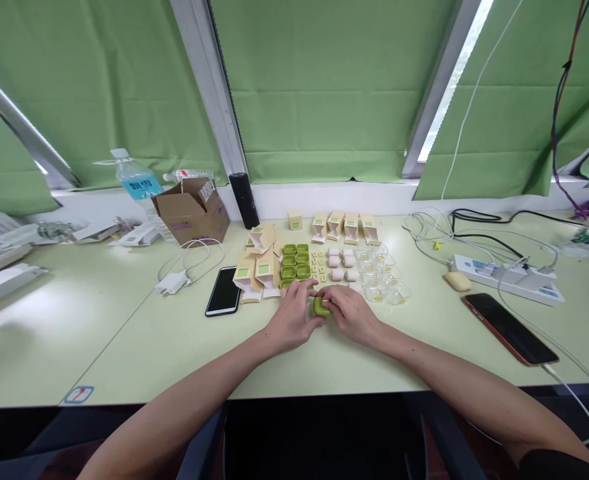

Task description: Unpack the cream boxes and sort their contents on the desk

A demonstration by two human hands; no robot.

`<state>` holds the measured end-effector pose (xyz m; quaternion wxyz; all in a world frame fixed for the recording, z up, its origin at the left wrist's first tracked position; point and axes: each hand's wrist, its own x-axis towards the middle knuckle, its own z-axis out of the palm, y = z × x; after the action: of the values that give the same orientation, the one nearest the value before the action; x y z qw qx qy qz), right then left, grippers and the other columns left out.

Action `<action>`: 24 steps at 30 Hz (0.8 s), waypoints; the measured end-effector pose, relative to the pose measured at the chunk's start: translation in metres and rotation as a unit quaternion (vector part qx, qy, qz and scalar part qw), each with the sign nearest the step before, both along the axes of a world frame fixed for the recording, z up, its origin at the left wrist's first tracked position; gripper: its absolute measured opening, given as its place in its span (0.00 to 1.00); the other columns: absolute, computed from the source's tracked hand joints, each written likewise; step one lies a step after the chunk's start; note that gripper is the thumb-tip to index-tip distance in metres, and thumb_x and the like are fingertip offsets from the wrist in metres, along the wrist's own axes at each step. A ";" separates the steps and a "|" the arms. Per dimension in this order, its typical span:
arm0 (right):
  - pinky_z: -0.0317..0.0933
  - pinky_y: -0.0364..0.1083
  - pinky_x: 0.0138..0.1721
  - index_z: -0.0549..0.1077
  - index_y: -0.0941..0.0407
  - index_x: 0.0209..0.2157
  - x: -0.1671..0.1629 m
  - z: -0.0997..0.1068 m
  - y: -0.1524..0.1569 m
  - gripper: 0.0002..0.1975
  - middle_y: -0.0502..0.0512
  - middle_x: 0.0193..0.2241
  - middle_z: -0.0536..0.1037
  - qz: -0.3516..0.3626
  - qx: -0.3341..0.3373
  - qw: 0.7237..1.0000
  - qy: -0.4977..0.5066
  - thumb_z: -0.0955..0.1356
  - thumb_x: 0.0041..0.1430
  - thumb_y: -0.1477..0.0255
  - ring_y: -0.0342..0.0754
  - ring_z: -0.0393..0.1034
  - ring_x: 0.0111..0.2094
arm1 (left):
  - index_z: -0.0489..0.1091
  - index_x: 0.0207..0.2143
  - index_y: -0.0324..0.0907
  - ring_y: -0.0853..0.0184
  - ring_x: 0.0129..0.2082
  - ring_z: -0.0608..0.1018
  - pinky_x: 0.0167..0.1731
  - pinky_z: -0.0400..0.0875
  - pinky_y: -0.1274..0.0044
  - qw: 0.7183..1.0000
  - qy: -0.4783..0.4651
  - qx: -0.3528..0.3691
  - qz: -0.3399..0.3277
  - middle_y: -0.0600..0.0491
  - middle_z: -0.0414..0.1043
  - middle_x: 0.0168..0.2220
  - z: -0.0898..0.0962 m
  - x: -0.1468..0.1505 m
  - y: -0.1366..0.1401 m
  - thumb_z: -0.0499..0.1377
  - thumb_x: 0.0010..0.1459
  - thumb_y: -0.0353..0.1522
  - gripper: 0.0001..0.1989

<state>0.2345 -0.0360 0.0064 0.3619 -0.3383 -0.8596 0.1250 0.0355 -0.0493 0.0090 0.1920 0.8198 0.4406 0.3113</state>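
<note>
A small green square box is between my two hands at the front middle of the table. My left hand curves around its left side, with the thumb near the lower edge and fingers above. My right hand pinches at the top right of the green box; whatever is between its fingertips is too small to make out. Just behind stand rows of green square cups, tiny yellow pieces, pale pink rounded pieces and clear plastic covers. My hands partly hide the front ones.
Open cream cartons stand left of the cups, and more cartons line the back. A phone and charger lie left. On the right are another phone, a power strip and a beige object.
</note>
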 end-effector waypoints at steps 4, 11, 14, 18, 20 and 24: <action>0.68 0.51 0.41 0.65 0.53 0.37 -0.001 -0.002 0.001 0.07 0.59 0.40 0.80 0.001 0.000 1.000 -0.006 0.60 0.67 0.79 0.52 0.76 0.42 | 0.57 0.60 0.46 0.47 0.60 0.68 0.57 0.62 0.52 1.000 0.009 0.000 0.008 0.43 0.69 0.56 0.000 0.002 -0.001 0.68 0.54 0.31 0.34; 0.69 0.50 0.41 0.65 0.52 0.37 0.004 0.019 -0.001 0.04 0.59 0.45 0.79 -0.021 -0.057 0.987 0.148 0.62 0.70 0.71 0.51 0.76 0.44 | 0.56 0.62 0.46 0.48 0.55 0.70 0.54 0.63 0.54 0.999 0.026 0.002 0.021 0.44 0.69 0.54 -0.005 0.004 0.001 0.69 0.54 0.34 0.37; 0.70 0.50 0.42 0.67 0.52 0.35 0.006 0.025 0.001 0.08 0.58 0.44 0.79 -0.021 -0.146 0.959 0.241 0.65 0.69 0.65 0.50 0.76 0.43 | 0.54 0.64 0.46 0.48 0.56 0.68 0.55 0.62 0.54 0.999 0.029 -0.002 0.021 0.43 0.70 0.54 -0.001 0.002 0.000 0.70 0.53 0.35 0.41; 0.70 0.49 0.40 0.69 0.53 0.33 0.005 0.023 0.007 0.14 0.56 0.40 0.79 -0.012 -0.229 0.924 0.306 0.69 0.65 0.57 0.48 0.75 0.38 | 0.49 0.68 0.47 0.48 0.58 0.66 0.57 0.60 0.54 1.000 0.002 0.012 0.023 0.43 0.69 0.57 0.008 -0.005 -0.002 0.69 0.56 0.40 0.44; 0.69 0.48 0.39 0.70 0.53 0.33 0.003 0.021 0.007 0.15 0.55 0.39 0.78 -0.002 -0.234 0.919 0.316 0.69 0.64 0.56 0.48 0.74 0.37 | 0.52 0.67 0.48 0.50 0.58 0.65 0.57 0.61 0.56 0.999 -0.012 0.045 0.015 0.43 0.68 0.59 0.013 -0.009 -0.002 0.65 0.60 0.38 0.38; 0.68 0.47 0.35 0.70 0.52 0.34 -0.001 0.021 0.000 0.14 0.52 0.34 0.75 0.024 -0.223 0.927 0.300 0.69 0.64 0.56 0.47 0.71 0.34 | 0.62 0.63 0.49 0.52 0.58 0.66 0.59 0.60 0.58 0.994 -0.018 0.105 -0.036 0.44 0.69 0.58 0.015 -0.013 -0.002 0.61 0.64 0.36 0.25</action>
<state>0.2331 -0.0356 0.0275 0.5149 -0.3360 -0.6690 0.4175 0.0223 -0.0510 0.0244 0.1239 0.8451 0.3723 0.3632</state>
